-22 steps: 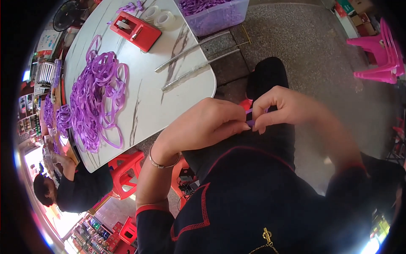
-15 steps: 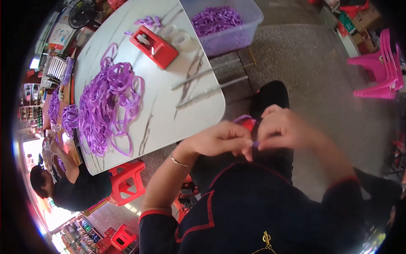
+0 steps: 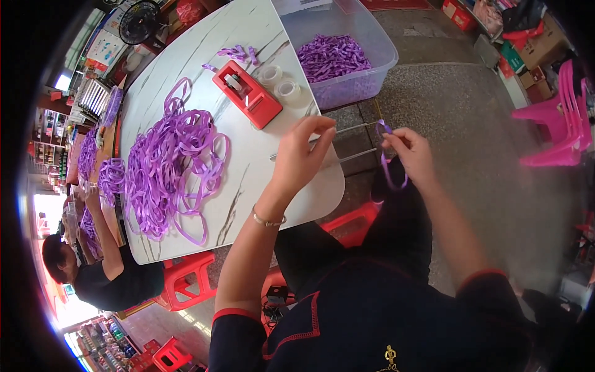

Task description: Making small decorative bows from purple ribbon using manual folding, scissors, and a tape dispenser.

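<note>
My right hand, off the table's right edge, pinches a loop of purple ribbon. The loop's upper part is beside the tip of a metal rod; whether they touch, I cannot tell. My left hand hovers over the table corner with thumb and forefinger nearly together; anything small between them cannot be made out. It partly covers the two thin rods, which jut past the edge. On the table are a red tape dispenser, clear tape rolls and a big heap of purple ribbon.
A clear plastic bin of purple ribbon pieces stands past the table's far right side. Red stools stand close to the table, a pink chair farther right. Another person works at the left.
My hands have parted from in front of my body. The left moved up over the table corner, the right up beside the rod ends with the ribbon loop. The view has shifted slightly.
</note>
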The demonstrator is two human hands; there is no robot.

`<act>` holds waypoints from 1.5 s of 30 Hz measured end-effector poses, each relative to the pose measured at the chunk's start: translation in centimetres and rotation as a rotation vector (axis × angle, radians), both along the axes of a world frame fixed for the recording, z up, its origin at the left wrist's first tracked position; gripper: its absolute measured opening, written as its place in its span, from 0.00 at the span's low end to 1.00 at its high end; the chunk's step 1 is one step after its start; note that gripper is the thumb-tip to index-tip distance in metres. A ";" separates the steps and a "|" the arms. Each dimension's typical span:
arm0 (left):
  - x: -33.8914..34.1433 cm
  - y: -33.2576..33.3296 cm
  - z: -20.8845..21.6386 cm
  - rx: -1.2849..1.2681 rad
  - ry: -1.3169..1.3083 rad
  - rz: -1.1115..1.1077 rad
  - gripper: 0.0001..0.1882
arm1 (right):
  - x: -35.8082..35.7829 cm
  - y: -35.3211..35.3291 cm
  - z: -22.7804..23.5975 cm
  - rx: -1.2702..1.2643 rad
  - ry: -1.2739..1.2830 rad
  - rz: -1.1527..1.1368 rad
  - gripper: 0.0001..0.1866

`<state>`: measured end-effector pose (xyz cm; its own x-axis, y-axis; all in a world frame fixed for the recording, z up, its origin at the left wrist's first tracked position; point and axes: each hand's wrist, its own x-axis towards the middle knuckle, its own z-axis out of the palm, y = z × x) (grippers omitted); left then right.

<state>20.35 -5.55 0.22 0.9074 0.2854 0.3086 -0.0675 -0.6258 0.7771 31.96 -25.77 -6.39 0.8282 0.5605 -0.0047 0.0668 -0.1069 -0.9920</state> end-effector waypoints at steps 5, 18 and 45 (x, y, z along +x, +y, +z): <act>1.8 0.3 -1.7 -0.077 0.058 0.002 0.08 | -1.0 3.7 -3.1 0.184 0.001 0.064 0.04; 3.7 0.3 -3.5 0.185 0.072 0.058 0.10 | -2.9 4.5 -3.6 0.069 -0.056 0.042 0.09; 3.8 0.2 -3.5 0.321 0.178 0.027 0.14 | -15.7 -11.6 3.2 -0.078 -0.412 0.315 0.05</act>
